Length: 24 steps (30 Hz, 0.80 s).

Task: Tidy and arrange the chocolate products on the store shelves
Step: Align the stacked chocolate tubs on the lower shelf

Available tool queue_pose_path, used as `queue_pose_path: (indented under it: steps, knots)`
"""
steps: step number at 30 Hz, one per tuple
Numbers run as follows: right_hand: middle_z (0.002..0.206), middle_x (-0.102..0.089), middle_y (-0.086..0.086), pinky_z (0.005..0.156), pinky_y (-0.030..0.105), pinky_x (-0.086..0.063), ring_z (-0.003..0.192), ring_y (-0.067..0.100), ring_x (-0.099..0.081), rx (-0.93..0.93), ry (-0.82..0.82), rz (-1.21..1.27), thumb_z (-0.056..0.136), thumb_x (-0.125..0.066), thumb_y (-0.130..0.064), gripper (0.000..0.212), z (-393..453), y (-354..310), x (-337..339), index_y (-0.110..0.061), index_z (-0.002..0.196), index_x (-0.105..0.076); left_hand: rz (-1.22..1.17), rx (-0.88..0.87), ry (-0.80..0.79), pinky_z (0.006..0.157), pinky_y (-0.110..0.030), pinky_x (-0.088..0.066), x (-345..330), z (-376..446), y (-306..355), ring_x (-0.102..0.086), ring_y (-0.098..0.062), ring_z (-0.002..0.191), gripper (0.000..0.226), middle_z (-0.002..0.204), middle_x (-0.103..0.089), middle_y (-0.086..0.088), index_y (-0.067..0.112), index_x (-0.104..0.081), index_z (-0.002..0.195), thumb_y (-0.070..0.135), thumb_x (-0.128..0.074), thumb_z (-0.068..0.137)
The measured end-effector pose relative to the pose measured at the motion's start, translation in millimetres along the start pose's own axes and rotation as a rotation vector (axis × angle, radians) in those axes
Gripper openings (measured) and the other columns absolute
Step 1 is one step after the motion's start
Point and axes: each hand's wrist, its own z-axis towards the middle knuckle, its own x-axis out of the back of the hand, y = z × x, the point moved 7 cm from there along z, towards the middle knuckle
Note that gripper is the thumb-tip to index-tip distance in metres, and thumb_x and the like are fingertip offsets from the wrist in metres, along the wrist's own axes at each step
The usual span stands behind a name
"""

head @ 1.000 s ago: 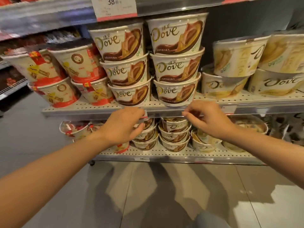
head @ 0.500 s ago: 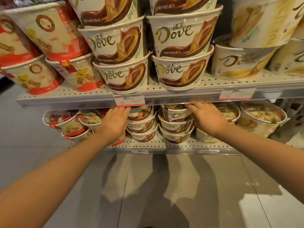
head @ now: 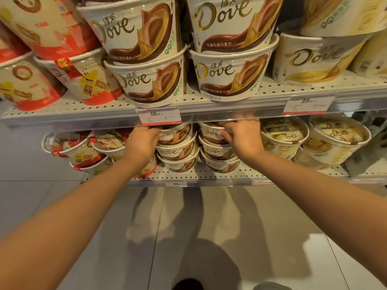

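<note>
While both arms reach under the upper shelf [head: 62, 114], the left hand [head: 141, 143] grips the top brown Dove tub [head: 178, 133] on the lower shelf [head: 209, 176], and the right hand [head: 243, 135] clutches the neighbouring stack's top tub [head: 210, 130].

Change over the last second. Both hands have dropped from the upper shelf [head: 62, 114] edge to the lower shelf beneath it. The left hand [head: 141, 143], earlier pinching at the 38 tag [head: 160, 117], now lies below that tag with its fingers on the top tub [head: 178, 132] of the left brown stack. The right hand [head: 243, 135], earlier in the air right of the tag, now curls over the rim of the right stack's top tub [head: 210, 130]. The camera has moved closer and lower.
</note>
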Motion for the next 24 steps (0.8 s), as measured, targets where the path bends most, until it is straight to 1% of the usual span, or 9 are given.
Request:
queue_pose_path:
  steps: [2, 4, 7, 9, 11, 15, 17, 20, 24]
  knots:
    - [0.107, -0.064, 0.006, 0.085, 0.036, -0.034, 0.106, 0.025, -0.053, 0.005, -0.039, 0.013, 0.092, -0.052, -0.039, 0.032, 1.0, -1.5, 1.3, -0.022, 0.117, -0.064, 0.003, 0.018, -0.025, 0.087, -0.044, -0.044, -1.5, 1.4, -0.8, -0.051, -0.038, 0.103, 0.026, 0.099, -0.068, -0.019, 0.006, -0.070, 0.102, 0.019, -0.049, 0.094]
    - [0.105, -0.065, 0.005, 0.087, 0.036, -0.041, 0.103, 0.024, -0.056, 0.054, -0.143, 0.003, 0.088, -0.057, -0.041, 0.037, 2.2, -0.3, 3.1, -0.022, 0.120, -0.061, -0.001, 0.022, -0.043, 0.089, -0.044, -0.044, -1.3, 1.5, -0.5, -0.051, -0.037, 0.104, 0.026, 0.102, -0.067, -0.018, 0.005, -0.070, 0.103, 0.019, -0.049, 0.094]
    - [0.107, -0.065, 0.004, 0.093, 0.041, -0.043, 0.104, 0.026, -0.056, 0.068, -0.298, -0.094, 0.085, -0.062, -0.033, 0.031, 2.6, 16.5, 3.9, -0.023, 0.114, -0.059, -0.006, 0.034, -0.064, 0.090, -0.044, -0.044, -0.4, 2.5, 0.2, -0.050, -0.036, 0.107, 0.026, 0.104, -0.067, -0.017, 0.006, -0.070, 0.103, 0.020, -0.050, 0.094]
    - [0.110, -0.065, 0.006, 0.097, 0.045, -0.041, 0.108, 0.030, -0.055, 0.041, -0.284, -0.104, 0.087, -0.058, -0.023, 0.035, 0.3, 27.9, 5.0, -0.025, 0.122, -0.055, -0.005, 0.037, -0.078, 0.091, -0.044, -0.044, -1.2, 3.0, 1.1, -0.050, -0.035, 0.107, 0.025, 0.106, -0.067, -0.016, 0.006, -0.070, 0.104, 0.019, -0.050, 0.094]
    - [0.108, -0.066, 0.009, 0.093, 0.041, -0.044, 0.105, 0.032, -0.057, 0.054, -0.229, -0.091, 0.092, -0.051, -0.018, 0.036, -1.3, 27.5, 5.3, -0.025, 0.126, -0.054, -0.004, 0.038, -0.081, 0.092, -0.045, -0.044, -0.8, 2.6, 2.4, -0.050, -0.035, 0.109, 0.025, 0.108, -0.066, -0.016, 0.007, -0.069, 0.105, 0.018, -0.050, 0.094]
    - [0.101, -0.067, 0.007, 0.087, 0.036, -0.043, 0.098, 0.030, -0.059, 0.073, -0.184, -0.147, 0.094, -0.049, -0.018, 0.028, 0.8, 18.9, 4.3, -0.025, 0.120, -0.057, -0.016, 0.063, -0.105, 0.094, -0.044, -0.043, -0.2, 3.4, 1.9, -0.048, -0.035, 0.112, 0.024, 0.112, -0.064, -0.017, 0.007, -0.068, 0.106, 0.016, -0.049, 0.094]
    - [0.103, -0.066, 0.007, 0.089, 0.037, -0.042, 0.102, 0.030, -0.058, 0.069, -0.175, -0.177, 0.093, -0.051, -0.018, 0.031, 0.3, 16.7, 4.0, -0.026, 0.123, -0.055, -0.009, 0.086, -0.145, 0.097, -0.044, -0.042, -1.4, 4.0, 0.5, -0.046, -0.035, 0.117, 0.027, 0.121, -0.059, -0.016, 0.011, -0.064, 0.115, 0.017, -0.048, 0.094]
    - [0.118, -0.060, 0.010, 0.096, 0.041, -0.038, 0.113, 0.032, -0.051, 0.047, -0.249, -0.227, 0.093, -0.051, -0.021, 0.036, -0.4, 14.0, 4.6, -0.024, 0.129, -0.047, 0.055, 0.090, -0.218, 0.101, -0.047, -0.040, -2.7, 1.1, 2.1, -0.038, -0.035, 0.126, 0.040, 0.138, -0.046, -0.014, 0.019, -0.049, 0.133, 0.013, -0.045, 0.094]
    - [0.145, -0.040, 0.009, 0.111, 0.045, -0.021, 0.135, 0.030, -0.031, 0.041, -0.351, -0.254, 0.093, -0.048, -0.026, 0.054, -4.6, 10.6, 11.5, -0.024, 0.143, -0.027, 0.158, 0.048, -0.334, 0.104, -0.045, -0.037, -2.3, -6.0, 9.3, -0.032, -0.030, 0.131, 0.051, 0.142, -0.039, -0.012, 0.016, -0.032, 0.141, 0.014, -0.047, 0.092]
